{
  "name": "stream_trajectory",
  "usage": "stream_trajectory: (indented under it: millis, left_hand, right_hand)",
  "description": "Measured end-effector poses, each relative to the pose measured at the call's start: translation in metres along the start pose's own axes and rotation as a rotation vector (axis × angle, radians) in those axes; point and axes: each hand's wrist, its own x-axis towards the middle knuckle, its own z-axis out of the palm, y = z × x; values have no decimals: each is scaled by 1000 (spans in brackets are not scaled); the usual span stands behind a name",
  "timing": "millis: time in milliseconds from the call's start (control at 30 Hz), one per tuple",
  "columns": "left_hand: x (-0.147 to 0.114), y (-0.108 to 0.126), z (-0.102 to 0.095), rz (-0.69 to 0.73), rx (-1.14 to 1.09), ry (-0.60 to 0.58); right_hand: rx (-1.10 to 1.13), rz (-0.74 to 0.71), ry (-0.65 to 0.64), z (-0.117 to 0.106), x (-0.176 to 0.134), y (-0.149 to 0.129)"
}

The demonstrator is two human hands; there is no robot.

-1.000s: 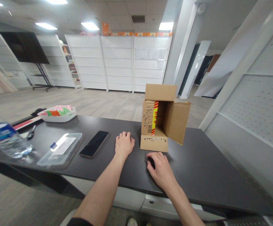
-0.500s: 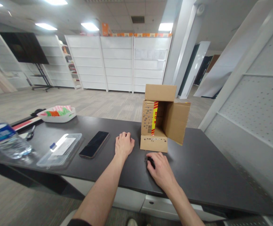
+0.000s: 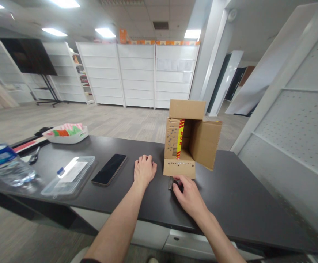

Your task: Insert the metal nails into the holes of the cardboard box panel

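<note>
**Box close in front of my right hand**

My right hand (image 3: 189, 195) is bent over the table (image 3: 230, 204), thumb and fingers curved about something black (image 3: 180, 186); they cover much of it, so I cannot tell whether I am gripping it. A few thin metal rods (image 3: 170, 183) lie just left of my thumb, near the lowered front flap of the box (image 3: 172, 138). The box stands open towards me and blocks the way straight ahead: one flap up, one swung out to the right, yellow and red tape on the left.

My left hand (image 3: 144, 170) rests palm down, fingers bent; its underside is hidden, so I cannot tell whether it holds anything. Left of it lies the phone (image 3: 109, 169), then a clear case (image 3: 69, 177), then the bottle (image 3: 1, 157). A white basket (image 3: 68, 140) sits farther back. A dotted panel (image 3: 304, 128) rises on my right.
</note>
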Motion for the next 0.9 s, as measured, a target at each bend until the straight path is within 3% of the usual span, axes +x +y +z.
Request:
stream_trajectory:
  millis: [233,433,900]
  left_hand:
    - [0,-1,0,1,4,1]
    - [1,0,1,-2,1,-1]
    - [1,-1,0,6,9,8]
  right_hand:
    - [43,164,-64,-10,32,5]
    - [-33,180,-23,-13,57,8]
    - [-79,224,-57,-10,67,8]
